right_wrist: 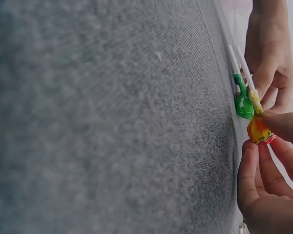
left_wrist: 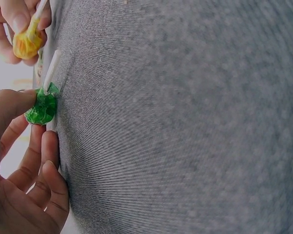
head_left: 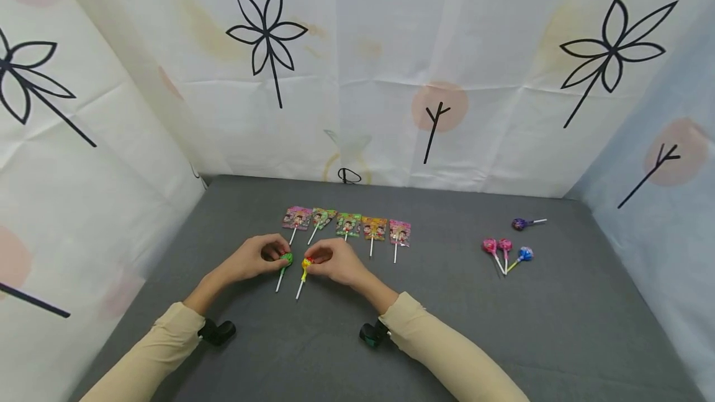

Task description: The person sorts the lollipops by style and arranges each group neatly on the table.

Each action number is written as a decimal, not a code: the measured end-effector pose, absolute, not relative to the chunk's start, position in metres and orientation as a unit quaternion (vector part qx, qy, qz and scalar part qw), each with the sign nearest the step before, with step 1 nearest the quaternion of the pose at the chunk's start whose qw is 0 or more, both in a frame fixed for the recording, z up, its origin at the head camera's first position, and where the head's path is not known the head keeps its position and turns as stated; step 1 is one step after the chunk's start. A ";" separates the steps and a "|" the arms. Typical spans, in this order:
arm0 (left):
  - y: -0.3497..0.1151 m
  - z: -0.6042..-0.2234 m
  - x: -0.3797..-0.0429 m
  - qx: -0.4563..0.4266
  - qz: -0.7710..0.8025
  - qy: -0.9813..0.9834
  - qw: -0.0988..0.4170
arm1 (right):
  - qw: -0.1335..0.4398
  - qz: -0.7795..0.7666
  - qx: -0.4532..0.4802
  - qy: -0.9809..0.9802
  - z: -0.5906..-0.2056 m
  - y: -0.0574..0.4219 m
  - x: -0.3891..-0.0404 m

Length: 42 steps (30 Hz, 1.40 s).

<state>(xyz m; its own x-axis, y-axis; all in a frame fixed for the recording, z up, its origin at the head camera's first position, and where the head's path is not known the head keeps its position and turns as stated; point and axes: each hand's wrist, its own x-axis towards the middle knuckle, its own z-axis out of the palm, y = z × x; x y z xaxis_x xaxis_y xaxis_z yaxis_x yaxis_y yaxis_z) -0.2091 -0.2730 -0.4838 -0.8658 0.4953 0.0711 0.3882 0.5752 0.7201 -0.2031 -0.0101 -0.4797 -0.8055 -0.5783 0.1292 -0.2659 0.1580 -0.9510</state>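
Note:
My left hand [head_left: 257, 258] pinches the head of a green-wrapped lollipop [left_wrist: 41, 108] between thumb and fingers, its white stick pointing toward the front of the table. Just right of it, my right hand [head_left: 337, 260] pinches a yellow lollipop [right_wrist: 260, 129] with some red on its wrapper. The two lollipops are side by side and apart, close above or on the grey cloth; which of these I cannot tell. Behind the hands lies a row of several flat-packet lollipops [head_left: 374, 228] in pink, green and orange wrappers, sticks toward me.
On the right of the grey table [head_left: 447, 327] two pink lollipops [head_left: 490, 245] and a blue one [head_left: 525, 254] lie with sticks converging. A purple lollipop [head_left: 519, 224] lies behind them. A patterned white curtain [head_left: 391, 48] borders the back and sides.

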 end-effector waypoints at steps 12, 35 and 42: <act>-0.272 -0.484 -0.210 0.248 0.390 0.883 0.075 | 0.122 -0.562 -0.264 0.774 -0.482 -0.019 -0.211; -0.274 -0.486 -0.211 0.249 0.391 0.883 0.079 | 0.131 -0.555 -0.249 0.783 -0.482 -0.022 -0.215; -0.274 -0.485 -0.211 0.254 0.391 0.881 0.076 | 0.130 -0.556 -0.258 0.780 -0.480 -0.019 -0.215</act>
